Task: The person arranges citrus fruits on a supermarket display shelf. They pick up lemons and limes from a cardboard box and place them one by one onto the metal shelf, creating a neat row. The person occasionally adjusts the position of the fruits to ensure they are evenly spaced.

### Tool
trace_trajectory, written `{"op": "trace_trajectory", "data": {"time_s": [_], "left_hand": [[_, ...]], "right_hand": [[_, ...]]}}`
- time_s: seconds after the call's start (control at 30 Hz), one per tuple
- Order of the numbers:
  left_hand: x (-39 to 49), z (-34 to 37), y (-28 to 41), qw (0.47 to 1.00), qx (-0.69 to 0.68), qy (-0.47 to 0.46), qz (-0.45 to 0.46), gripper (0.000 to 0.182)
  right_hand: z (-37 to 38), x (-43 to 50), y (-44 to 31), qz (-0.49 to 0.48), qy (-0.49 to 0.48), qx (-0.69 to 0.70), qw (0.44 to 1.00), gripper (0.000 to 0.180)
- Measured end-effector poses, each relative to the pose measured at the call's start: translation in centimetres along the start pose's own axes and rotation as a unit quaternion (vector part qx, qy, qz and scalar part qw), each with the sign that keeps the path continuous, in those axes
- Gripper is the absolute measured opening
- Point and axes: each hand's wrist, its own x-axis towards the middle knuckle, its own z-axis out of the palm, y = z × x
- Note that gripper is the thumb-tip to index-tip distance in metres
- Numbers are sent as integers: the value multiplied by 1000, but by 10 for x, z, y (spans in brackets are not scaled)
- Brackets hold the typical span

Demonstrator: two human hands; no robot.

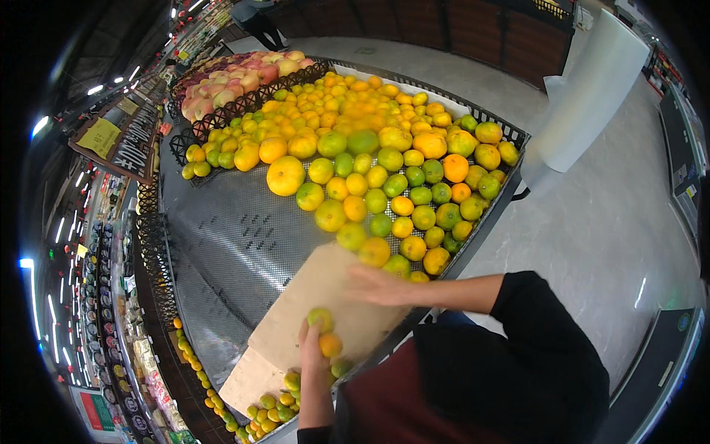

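Observation:
My left hand [312, 339] is at the near part of a brown cardboard sheet [310, 294], its fingers against a green-yellow citrus fruit [320, 319]; an orange citrus fruit [330, 344] lies beside it. Whether the fingers grip the fruit is not plain. Over the cardboard's right part is my right hand [377, 286], blurred, fingers stretched out, nothing seen in it. Just beyond it, many green and orange citrus fruits [402, 206] rest on a black mesh display surface [222, 222]. More small citrus fruits [272, 413] lie at the cardboard's near end.
Black plastic lattice fencing [266, 91] parts the citrus from peach-coloured fruit [244, 83]. A price sign [119, 139] stands at the left. A roll of clear plastic bags [599, 94] rises beyond the display's right corner. A person [258, 22] stands in the far aisle.

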Motion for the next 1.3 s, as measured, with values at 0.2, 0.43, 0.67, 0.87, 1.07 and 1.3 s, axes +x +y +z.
{"op": "trace_trajectory", "data": {"time_s": [0.2,0.43,0.67,0.87,1.07,1.3], "left_hand": [[38,138,14,837,408,52,361,45],[40,188,5,810,358,-128,447,45],[45,167,-32,864,364,-168,306,39],[33,142,-40,865,330,-170,338,30],[24,115,-60,878,382,-207,201,33],[30,73,-80,797,533,-200,204,36]], "right_hand": [[-2,-2,-10,125,-18,587,799,50],[-131,-15,-7,-38,95,367,925,47],[-175,-48,-6,-147,-27,-364,919,50],[-161,-44,-13,-124,-6,-365,923,34],[-140,-41,-19,6,-129,-490,862,36],[-111,-36,-9,-15,-147,-550,822,40]]}}
